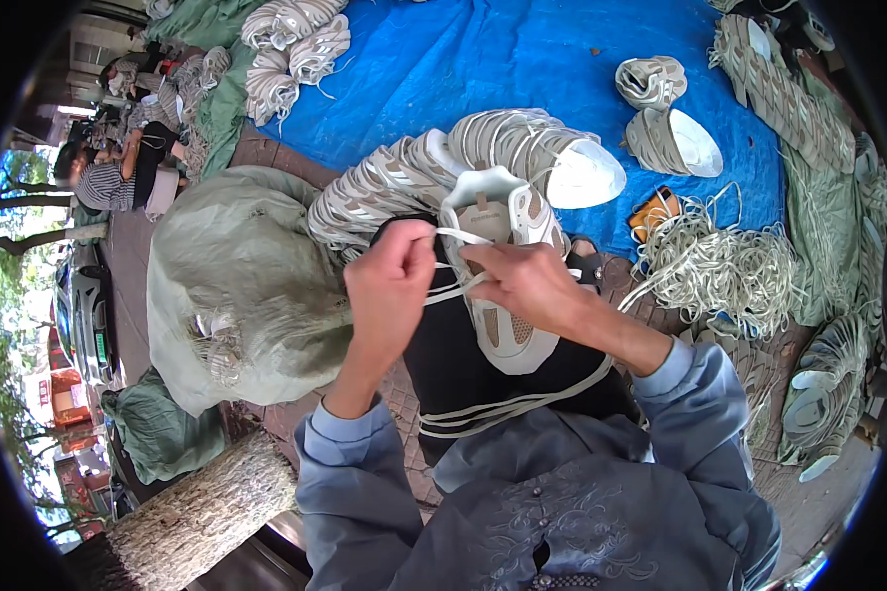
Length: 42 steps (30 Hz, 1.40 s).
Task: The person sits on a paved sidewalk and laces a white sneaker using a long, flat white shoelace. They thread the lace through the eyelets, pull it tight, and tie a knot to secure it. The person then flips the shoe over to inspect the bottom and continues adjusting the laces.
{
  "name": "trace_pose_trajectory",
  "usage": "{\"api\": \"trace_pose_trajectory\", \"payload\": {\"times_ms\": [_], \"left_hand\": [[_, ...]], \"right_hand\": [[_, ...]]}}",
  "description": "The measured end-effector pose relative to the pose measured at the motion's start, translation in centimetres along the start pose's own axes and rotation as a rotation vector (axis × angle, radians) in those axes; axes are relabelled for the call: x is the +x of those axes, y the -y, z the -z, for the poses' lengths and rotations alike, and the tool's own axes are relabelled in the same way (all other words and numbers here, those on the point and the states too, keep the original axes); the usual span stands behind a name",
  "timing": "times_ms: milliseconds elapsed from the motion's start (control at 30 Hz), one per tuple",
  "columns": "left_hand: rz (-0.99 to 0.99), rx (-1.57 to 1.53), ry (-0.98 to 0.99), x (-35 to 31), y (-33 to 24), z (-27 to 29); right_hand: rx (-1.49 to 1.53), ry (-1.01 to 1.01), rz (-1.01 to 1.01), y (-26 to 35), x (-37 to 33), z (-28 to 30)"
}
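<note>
Nearest, loose shoelaces (508,406) are lying across the person's lap (443,360), risking a snag if tugged. Just past them, a white-and-beige sneaker upper (517,349) is resting there, so uneven pulling could twist it. The left hand (389,281) and right hand (529,286) are pinching lace (466,235), each grip narrow. Beyond, nested uppers (396,192) are lying behind its heel.

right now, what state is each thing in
left hand, closed on a white lace
right hand, pinching the white lace
white lace, strung between both hands
shoe, top side up, lacing partly hidden
lace heap, loose, tangled
row of shoe pieces, nested, curved
blue tarp, spread, wrinkled
pale sack, bulging
</note>
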<state>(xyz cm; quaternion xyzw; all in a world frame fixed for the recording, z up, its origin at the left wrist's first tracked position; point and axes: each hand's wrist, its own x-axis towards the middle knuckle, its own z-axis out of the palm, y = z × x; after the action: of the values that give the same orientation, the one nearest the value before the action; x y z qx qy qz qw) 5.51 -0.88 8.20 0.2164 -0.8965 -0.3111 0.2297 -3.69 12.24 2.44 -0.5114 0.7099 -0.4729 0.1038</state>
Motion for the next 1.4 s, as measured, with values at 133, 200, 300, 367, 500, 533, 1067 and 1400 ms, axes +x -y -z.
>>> {"api": "trace_pose_trajectory", "payload": {"times_ms": [133,200,300,367,500,533,1067,1400], "left_hand": [[-0.438,0.218,-0.135,0.9,0.1,-0.8],[-0.416,0.333,-0.184,1.4,3.1,0.2],[-0.172,0.548,-0.210,2.4,8.7,3.7],[0.012,0.787,-0.222,3.2,14.7,8.5],[0.425,1.068,-0.159,1.4,27.9,21.5],[0.539,1.099,-0.117,0.3,30.7,23.9],[-0.523,0.375,0.246,-3.1,3.2,-4.4],[-0.345,0.392,0.490,-1.2,3.0,-5.0]], "right_hand": [[-0.016,0.191,-0.012,-2.0,2.2,-2.6],[0.556,0.222,-0.467,-1.7,2.7,0.0],[0.493,0.026,-0.541,-5.5,5.2,5.8],[0.322,-0.181,-0.480,-12.4,5.8,10.8],[0.090,-0.472,-0.757,-22.4,2.2,23.8],[0.063,-0.491,-0.786,-24.4,0.4,26.4],[-0.203,0.217,0.143,-5.4,2.5,3.6],[-0.339,0.286,0.278,-5.9,1.9,1.3]]}}
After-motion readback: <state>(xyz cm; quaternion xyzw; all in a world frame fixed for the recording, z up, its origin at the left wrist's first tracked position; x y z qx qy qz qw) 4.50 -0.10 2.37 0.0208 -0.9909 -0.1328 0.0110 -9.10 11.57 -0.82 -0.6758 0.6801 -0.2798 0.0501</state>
